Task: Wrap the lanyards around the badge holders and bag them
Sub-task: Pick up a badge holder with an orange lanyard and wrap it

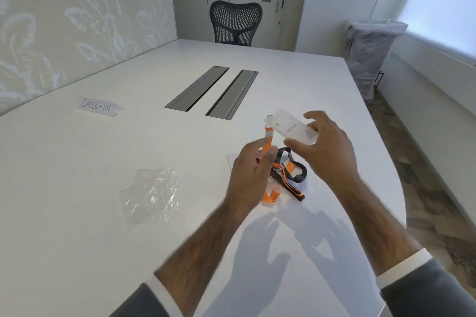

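Badge holder point(288, 127): right of centre, lifted above the bench point(77, 188); a stiff, frosted, flat rectangle.
Right hand point(327, 147): its fingers point(313, 116) pinched the holder's near end, probably to leave its length free for winding.
Orange lanyard point(268, 143): a flat woven strap hanging from the holder's ring.
Left hand point(252, 172): blurred; its fingers point(268, 159) seemed to grip the strap, likely to tension it.
Spare lanyards point(293, 177): an orange and grey tangle under the hands.
Bag point(152, 193): crinkled clear film, left of centre.

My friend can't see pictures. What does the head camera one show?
A person's right hand holds a clear badge holder above a white table while the left hand pinches its orange lanyard. More lanyards lie beneath the hands, clear plastic bags to the left, and a CHECK-IN sign farther back.
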